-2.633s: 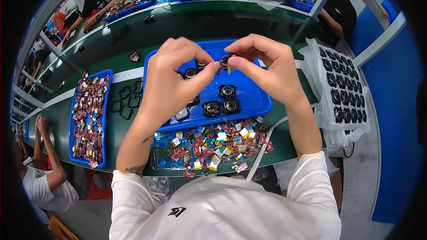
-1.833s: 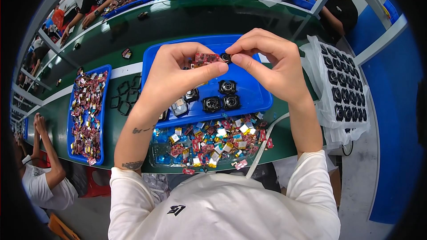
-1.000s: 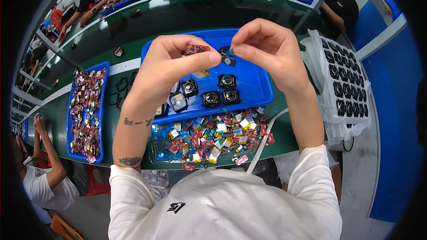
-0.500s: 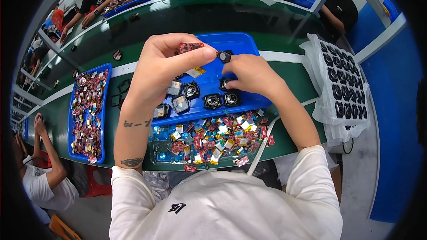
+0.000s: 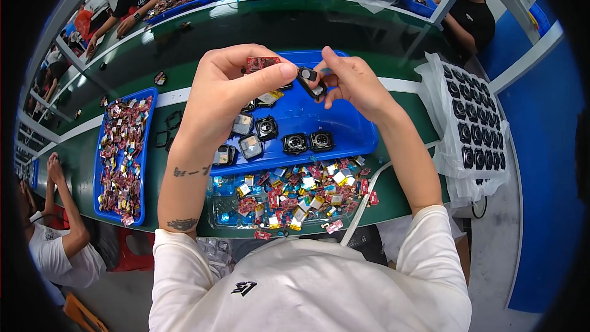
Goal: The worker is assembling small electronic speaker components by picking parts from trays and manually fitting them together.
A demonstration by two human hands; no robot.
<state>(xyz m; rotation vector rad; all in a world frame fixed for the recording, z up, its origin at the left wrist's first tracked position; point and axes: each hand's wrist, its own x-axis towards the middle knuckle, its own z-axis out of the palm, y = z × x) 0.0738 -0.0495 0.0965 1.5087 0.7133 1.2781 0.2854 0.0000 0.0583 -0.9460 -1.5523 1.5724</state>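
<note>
Over the blue tray point(image 5: 350, 126), my left hand point(image 5: 236, 80) is closed with a small red circuit board point(image 5: 263, 64) in its fingers. A small black part with a round silver disc point(image 5: 308, 75) sticks out past its thumb tip. My right hand point(image 5: 356, 86) has its fingertips on a black watch case point(image 5: 317, 90), tilted just below that part; its thumb is raised. Lower in the tray lie two black watch cases with round centres point(image 5: 295, 142), another such case point(image 5: 266, 127) and several grey-faced ones point(image 5: 251, 146). A silver battery pack point(image 5: 269, 98) shows beside my left wrist.
Before me a clear plastic tray point(image 5: 216, 216) overflows with circuit boards and batteries. A long blue tray point(image 5: 98, 178) of similar parts stands left. At right, a white-lined stack point(image 5: 433, 117) holds rows of black cases. Co-workers sit at left point(image 5: 67, 243) and across the green bench point(image 5: 246, 21).
My right hand has come up from the tray with a black watch case, bringing it to the part at my left fingertips. My left hand has stayed nearly still.
</note>
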